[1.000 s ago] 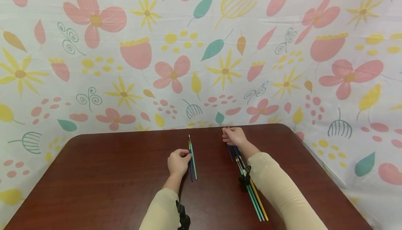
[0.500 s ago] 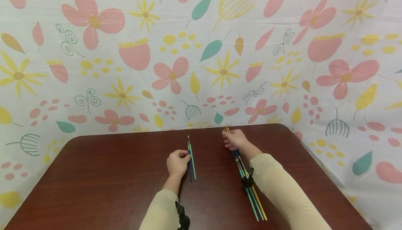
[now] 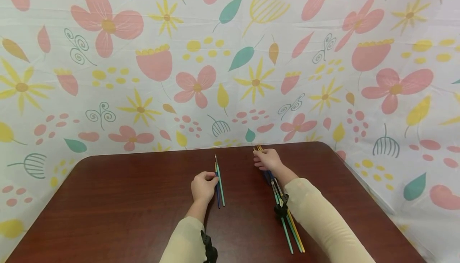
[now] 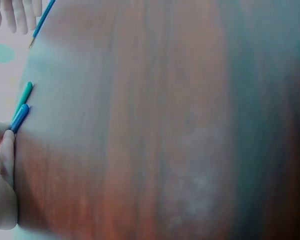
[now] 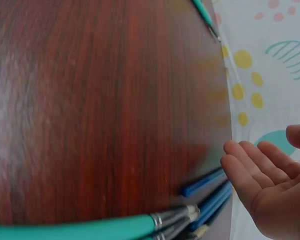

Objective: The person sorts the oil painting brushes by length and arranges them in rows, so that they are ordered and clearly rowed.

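My left hand pinches a dark blue paintbrush on the table, beside a teal paintbrush. In the left wrist view, thumb and finger meet close to the blue handle's end. At the table's far edge, my right hand is over the tips of several blue paintbrushes. Its fingers look extended and the thumb stands apart in the right wrist view. Contact with the brushes cannot be made out. Nearer lie teal paintbrushes and a yellow-handled paintbrush, partly hidden by my right wrist.
The dark brown wooden table has rounded far corners. A white cloth with flower prints hangs right behind its far edge and along the right side. A black wrist camera sits low over the right-hand brushes.
A blue brush that lay apart on the left of the right-hand group now lies closer to the others. The near end of one teal brush has swung left. My left hand is nearly still.
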`<state>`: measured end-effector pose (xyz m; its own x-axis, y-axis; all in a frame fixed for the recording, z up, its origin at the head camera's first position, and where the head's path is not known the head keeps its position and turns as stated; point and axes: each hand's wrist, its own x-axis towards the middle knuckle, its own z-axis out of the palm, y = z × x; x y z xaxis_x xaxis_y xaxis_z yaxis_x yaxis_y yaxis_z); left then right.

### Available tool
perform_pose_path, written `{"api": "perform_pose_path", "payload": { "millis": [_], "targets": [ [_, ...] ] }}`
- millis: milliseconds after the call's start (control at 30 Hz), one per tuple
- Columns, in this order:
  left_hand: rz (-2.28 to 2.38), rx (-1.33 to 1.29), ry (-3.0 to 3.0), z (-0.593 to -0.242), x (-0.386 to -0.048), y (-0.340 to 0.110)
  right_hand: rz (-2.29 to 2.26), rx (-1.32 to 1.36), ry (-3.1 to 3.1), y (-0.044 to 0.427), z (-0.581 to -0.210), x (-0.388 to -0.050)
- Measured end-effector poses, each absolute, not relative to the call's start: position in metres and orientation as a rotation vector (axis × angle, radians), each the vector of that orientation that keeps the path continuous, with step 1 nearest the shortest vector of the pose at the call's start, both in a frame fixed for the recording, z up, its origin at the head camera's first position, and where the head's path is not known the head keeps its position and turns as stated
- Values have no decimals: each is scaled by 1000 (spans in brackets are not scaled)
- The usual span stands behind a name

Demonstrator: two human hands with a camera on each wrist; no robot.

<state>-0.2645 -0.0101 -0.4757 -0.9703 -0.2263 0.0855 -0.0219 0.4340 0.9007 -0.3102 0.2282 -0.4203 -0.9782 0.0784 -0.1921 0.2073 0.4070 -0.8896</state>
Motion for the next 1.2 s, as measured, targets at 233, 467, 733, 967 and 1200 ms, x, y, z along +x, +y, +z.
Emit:
{"api": "perform_pose_path", "payload": {
  "millis": [233,467,733,967,1200],
  "targets": [
    [-1558,214,-2490,-476,-265,-10,-1629,249,2548,221,-423,-311],
    [-1567,223,-2487,-477,-265,-10,-1679,261,2533,219,-428,-313],
    [-1558,221,-2486,-476,-264,-9,-1767,253,2468,203,-431,-310],
    [-1558,223,-2483,-477,-264,-10,-1847,261,2437,182,-437,-311],
    [-1539,256,-2483,-479,-265,-6,-1913,248,2433,157,-446,-313]
  ]
}}
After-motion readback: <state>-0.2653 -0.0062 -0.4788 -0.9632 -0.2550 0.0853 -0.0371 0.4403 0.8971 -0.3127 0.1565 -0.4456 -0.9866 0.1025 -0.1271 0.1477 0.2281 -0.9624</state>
